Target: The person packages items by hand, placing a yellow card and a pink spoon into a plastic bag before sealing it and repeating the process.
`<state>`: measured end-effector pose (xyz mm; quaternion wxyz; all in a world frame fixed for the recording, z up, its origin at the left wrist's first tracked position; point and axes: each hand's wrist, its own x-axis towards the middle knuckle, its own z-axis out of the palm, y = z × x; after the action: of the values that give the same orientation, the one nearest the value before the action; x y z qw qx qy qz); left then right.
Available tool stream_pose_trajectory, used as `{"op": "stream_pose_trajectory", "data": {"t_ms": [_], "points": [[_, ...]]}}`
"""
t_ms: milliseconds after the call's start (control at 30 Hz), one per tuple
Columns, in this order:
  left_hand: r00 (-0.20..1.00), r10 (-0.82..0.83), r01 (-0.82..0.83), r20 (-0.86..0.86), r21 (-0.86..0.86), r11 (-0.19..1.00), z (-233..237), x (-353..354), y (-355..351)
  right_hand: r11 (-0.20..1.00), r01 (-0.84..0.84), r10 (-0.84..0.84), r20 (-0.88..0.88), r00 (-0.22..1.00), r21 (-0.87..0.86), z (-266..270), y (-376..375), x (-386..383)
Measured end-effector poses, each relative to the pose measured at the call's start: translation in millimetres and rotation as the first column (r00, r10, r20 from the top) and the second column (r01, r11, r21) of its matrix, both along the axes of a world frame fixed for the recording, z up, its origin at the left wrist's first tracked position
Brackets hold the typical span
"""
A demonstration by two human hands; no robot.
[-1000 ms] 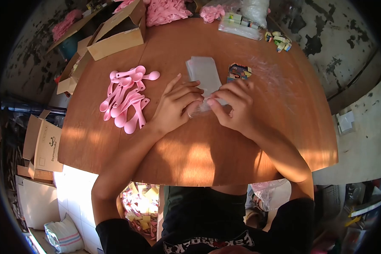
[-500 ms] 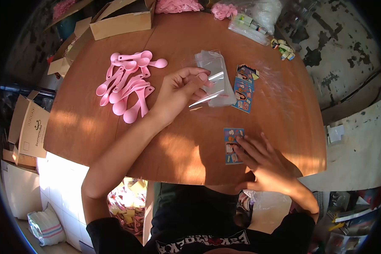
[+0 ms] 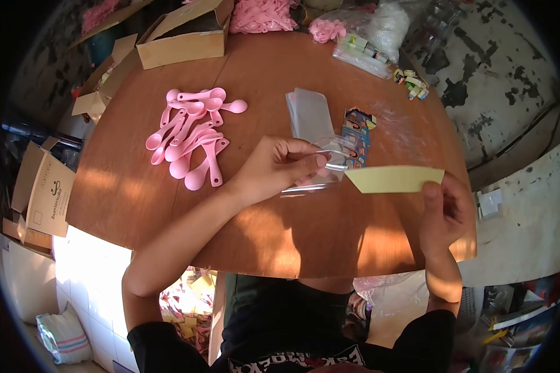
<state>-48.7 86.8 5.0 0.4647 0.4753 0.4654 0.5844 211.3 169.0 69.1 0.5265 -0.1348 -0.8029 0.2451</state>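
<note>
My left hand (image 3: 286, 165) pinches a clear plastic bag (image 3: 323, 177) above the middle of the table. To its right, my right hand (image 3: 445, 208) grips one end of a card (image 3: 395, 179), its plain yellow side showing. The card's other end is at the bag's edge; whether it is inside the opening, I cannot tell. Behind my left hand lies a stack of clear bags (image 3: 311, 115). Beside the stack are blue printed cards (image 3: 356, 133), partly hidden by the bag. Pink measuring spoons (image 3: 193, 133) lie in a pile on the left of the table.
At the back of the brown table (image 3: 261, 74) are an open cardboard box (image 3: 183, 50), a heap of pink spoons (image 3: 262, 15) and plastic bags (image 3: 389, 28). Small folded cards (image 3: 410, 82) lie at the back right. Another carton (image 3: 46, 193) stands left of the table.
My right hand has picked up the card that lay near the front edge and raised it to the right of the bag. My left hand has moved nearer with the bag, away from the stack.
</note>
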Motion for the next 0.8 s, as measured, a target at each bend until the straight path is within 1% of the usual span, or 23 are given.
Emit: {"op": "stream_pose_trajectory", "data": {"t_ms": [33, 67, 100, 133, 167, 200, 233, 267, 333, 367, 433, 467, 533, 567, 633, 667, 733, 767, 800], "points": [[0.999, -0.031, 0.031, -0.016, 0.012, 0.999, 1.3, 3.0, -2.1, 0.999, 0.035, -0.037, -0.044, 0.998, -0.041, 6.2, 4.1, -15.4], [0.998, -0.060, 0.061, -0.030, 0.024, 0.998, 2.7, 5.3, -4.0, 0.999, 0.037, -0.039, -0.051, 0.998, -0.035, 10.4, 8.1, -30.2], [0.996, -0.060, 0.066, -0.070, 0.089, 0.994, 6.1, 7.3, -6.0, 0.998, -0.006, 0.003, -0.055, 0.998, -0.064, 14.2, 11.4, -44.8], [0.996, -0.058, 0.065, -0.074, 0.095, 0.993, 6.1, 8.5, -5.4, 0.994, -0.052, 0.046, -0.059, 0.997, -0.093, 17.7, 14.7, -54.7], [0.994, -0.047, 0.059, -0.094, 0.133, 0.989, 4.5, 9.4, -4.4, 0.995, -0.055, 0.049, -0.061, 0.997, -0.089, 19.8, 18.3, -61.1], [0.993, -0.034, 0.053, -0.112, 0.169, 0.984, 2.9, 9.0, -3.9, 0.987, -0.092, 0.090, -0.022, 0.996, -0.133, 20.2, 21.4, -66.6], [0.993, -0.032, 0.049, -0.110, 0.149, 0.988, 2.0, 7.3, -3.6, 0.975, -0.129, 0.134, 0.016, 0.991, -0.179, 19.5, 23.2, -70.3], [0.994, -0.025, 0.042, -0.109, 0.151, 0.988, 1.2, 6.2, -3.3, 0.975, -0.135, 0.140, 0.017, 0.990, -0.177, 17.9, 25.6, -70.8], [0.991, 0.029, -0.009, -0.128, 0.156, 0.988, 0.3, 4.7, -3.1, 0.945, -0.139, 0.178, 0.109, 0.978, -0.296, 14.9, 30.4, -69.0], [0.991, 0.031, -0.011, -0.127, 0.156, 0.988, 1.6, 3.2, -3.6, 0.945, -0.141, 0.180, 0.110, 0.978, -0.296, 14.2, 29.4, -69.4], [0.977, 0.014, -0.003, -0.211, 0.054, 0.999, 6.3, 1.4, -4.7, 0.936, -0.178, 0.220, 0.108, 0.970, -0.303, 12.8, 27.7, -68.6], [0.978, 0.013, -0.002, -0.210, 0.054, 0.999, 7.3, 1.4, -5.4, 0.936, -0.177, 0.218, 0.109, 0.970, -0.303, 10.7, 29.0, -68.1], [0.990, -0.027, 0.034, -0.135, 0.050, 0.998, 8.9, 1.4, -6.6, 0.957, -0.192, 0.197, 0.000, 0.980, -0.219, 5.7, 32.6, -67.0], [0.990, -0.027, 0.035, -0.136, 0.051, 0.998, 8.3, 2.4, -6.3, 0.957, -0.191, 0.196, -0.001, 0.981, -0.218, 6.6, 31.5, -66.8], [0.995, 0.009, 0.001, -0.098, 0.108, 0.994, 7.2, 5.1, -4.7, 0.925, -0.207, 0.248, 0.093, 0.964, -0.320, 10.0, 28.1, -67.5], [0.995, 0.010, 0.001, -0.099, 0.112, 0.994, 8.7, 5.3, -5.2, 0.926, -0.207, 0.247, 0.092, 0.965, -0.316, 10.0, 27.3, -69.0], [0.997, -0.012, 0.018, -0.072, 0.082, 0.996, 11.9, 4.6, -7.3, 0.958, -0.213, 0.254, 0.225, 0.941, -0.190, 8.4, 26.6, -72.6], [0.997, -0.009, 0.016, -0.073, 0.084, 0.996, 10.5, 4.4, -6.9, 0.951, -0.221, 0.278, 0.282, 0.918, -0.218, 8.8, 27.9, -72.7], [0.996, 0.013, -0.001, -0.094, 0.124, 0.992, 7.5, 4.2, -5.5, 0.950, -0.223, 0.279, 0.281, 0.918, -0.217, 9.6, 27.8, -75.2]]}}
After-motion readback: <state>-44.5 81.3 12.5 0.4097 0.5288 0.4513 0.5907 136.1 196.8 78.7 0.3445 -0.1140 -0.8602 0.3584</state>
